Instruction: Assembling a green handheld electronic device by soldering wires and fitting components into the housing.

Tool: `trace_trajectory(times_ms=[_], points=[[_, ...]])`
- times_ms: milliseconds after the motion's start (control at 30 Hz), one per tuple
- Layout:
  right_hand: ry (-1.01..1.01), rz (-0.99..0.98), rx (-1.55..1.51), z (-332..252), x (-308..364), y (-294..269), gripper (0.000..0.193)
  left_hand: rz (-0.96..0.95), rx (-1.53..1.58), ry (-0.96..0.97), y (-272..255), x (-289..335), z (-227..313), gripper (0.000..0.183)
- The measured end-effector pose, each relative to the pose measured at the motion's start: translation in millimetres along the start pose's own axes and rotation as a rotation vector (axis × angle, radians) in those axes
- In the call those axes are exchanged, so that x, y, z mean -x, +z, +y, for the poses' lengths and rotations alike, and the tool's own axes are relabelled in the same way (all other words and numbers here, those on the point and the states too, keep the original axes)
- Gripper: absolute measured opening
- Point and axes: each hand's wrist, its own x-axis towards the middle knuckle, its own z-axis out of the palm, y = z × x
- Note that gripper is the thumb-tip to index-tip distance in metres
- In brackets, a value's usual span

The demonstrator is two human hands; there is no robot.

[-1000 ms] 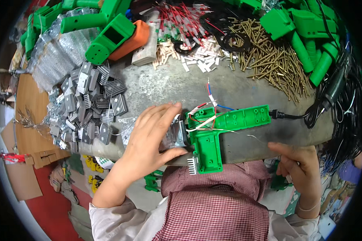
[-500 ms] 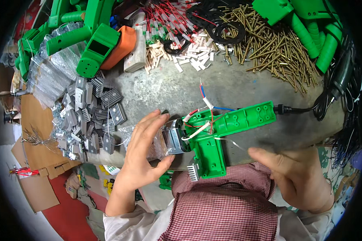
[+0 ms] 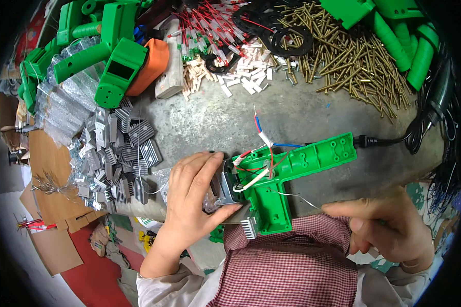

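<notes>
An open green plastic housing half [image 3: 312, 157], shaped like a tool body with a handle, lies at the table's near edge. Red, white and blue wires [image 3: 265, 138] rise from it, and a small finned heat sink [image 3: 249, 228] sits at its lower corner. My left hand [image 3: 192, 192] curls round the silver metal part [image 3: 226, 188] at the housing's left end, fingers above and thumb below. On the right, my right hand [image 3: 389, 222] has its fingers bent; its tip meets the end of a thin pale wire [image 3: 298, 196] running from the housing.
Finned heat sinks [image 3: 112, 148] are heaped at left, near bubble wrap [image 3: 61, 110] and green housings [image 3: 119, 71]. Along the back lie white pieces [image 3: 251, 77], red-wired parts [image 3: 215, 30] and brass-coloured screws [image 3: 343, 61]. A black cord [image 3: 386, 140] leaves the housing toward the right.
My left hand has closed in round the metal part. The right fingertip has shifted slightly down the picture with the thin wire's end. The housing appears slightly lower and farther right.
</notes>
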Motion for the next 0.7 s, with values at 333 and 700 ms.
trace_trajectory(times_ms=[333,700], points=[[0.008,-0.103,0.026,-4.9,-15.4,-15.6,0.036,0.029,0.047,-0.035,3.2,-3.3,-0.9,0.074],[-0.293,-0.366,0.177,8.3,-10.8,-27.3,0.042,0.03,0.071,0.028,-4.1,6.3,-8.3,0.084]])
